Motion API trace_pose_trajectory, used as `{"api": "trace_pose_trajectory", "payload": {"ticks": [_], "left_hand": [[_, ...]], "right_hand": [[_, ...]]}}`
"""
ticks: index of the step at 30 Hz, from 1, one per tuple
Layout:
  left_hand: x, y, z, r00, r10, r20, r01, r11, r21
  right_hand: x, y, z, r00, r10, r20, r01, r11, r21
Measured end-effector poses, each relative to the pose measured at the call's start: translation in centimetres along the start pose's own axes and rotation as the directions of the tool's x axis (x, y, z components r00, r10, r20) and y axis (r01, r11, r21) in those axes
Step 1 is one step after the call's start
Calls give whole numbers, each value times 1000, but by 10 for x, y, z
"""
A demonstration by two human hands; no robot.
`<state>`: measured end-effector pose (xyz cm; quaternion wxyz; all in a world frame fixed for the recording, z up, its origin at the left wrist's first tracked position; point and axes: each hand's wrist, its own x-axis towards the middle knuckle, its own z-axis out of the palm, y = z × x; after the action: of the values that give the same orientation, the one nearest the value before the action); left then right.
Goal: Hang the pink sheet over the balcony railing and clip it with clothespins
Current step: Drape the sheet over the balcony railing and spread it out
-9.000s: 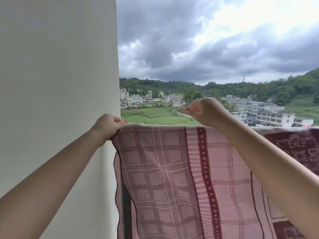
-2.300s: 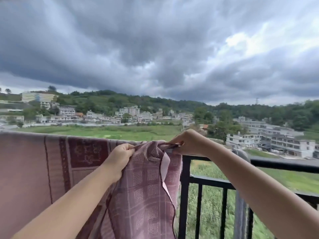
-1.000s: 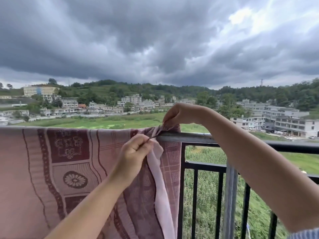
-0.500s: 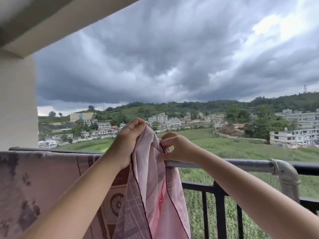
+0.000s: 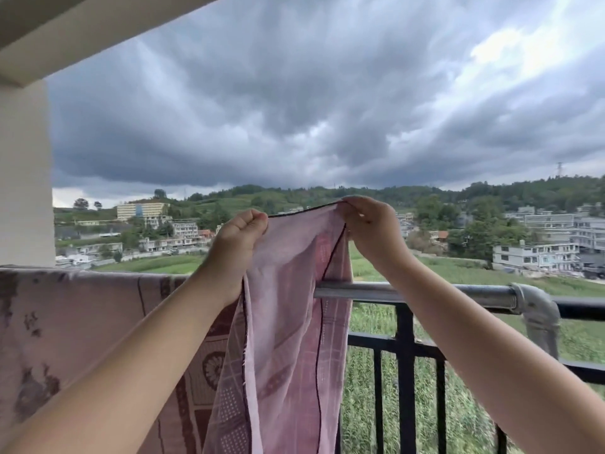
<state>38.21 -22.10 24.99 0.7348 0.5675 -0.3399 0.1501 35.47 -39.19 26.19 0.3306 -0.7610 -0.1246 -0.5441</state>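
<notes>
A pale pillar (image 5: 26,172) stands at the far left, under a ceiling beam (image 5: 98,31). From it the pink sheet (image 5: 75,326) drapes over the railing (image 5: 425,294), covering the rail's left part. The left hand (image 5: 240,239) pinches the sheet's top hem, fingers curled tight on the cloth, and holds it up above the rail. The hem stretches taut to the right hand (image 5: 371,226), which pinches the sheet's corner between thumb and fingers. Below the hands the raised end hangs in folds in front of the bars. To the right the rail runs bare to a grey pipe elbow (image 5: 537,311). Beyond lie fields, buildings and dark clouds.
</notes>
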Motion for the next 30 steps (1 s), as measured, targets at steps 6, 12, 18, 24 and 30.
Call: {"api": "trace_pose_trajectory", "payload": {"ticks": [6,12,18,24,30], "left_hand": [[1,-13,3,990,58,126,-84,972,217],[-13,-32,47,895,12,445,-203,900,384],[-28,-24,84,936,84,341,-181,947,265],[-73,-25,116,982,17,188,-112,853,509],[-127,-36,154,985,44,167,-131,821,555]], "right_hand": [[6,12,-34,863,87,498,25,977,-213],[20,56,-72,789,130,600,384,659,-647],[25,74,-102,776,401,488,-261,907,-329],[14,91,-134,732,274,624,-119,953,-279],[13,123,-180,812,-153,563,464,755,-463]]}}
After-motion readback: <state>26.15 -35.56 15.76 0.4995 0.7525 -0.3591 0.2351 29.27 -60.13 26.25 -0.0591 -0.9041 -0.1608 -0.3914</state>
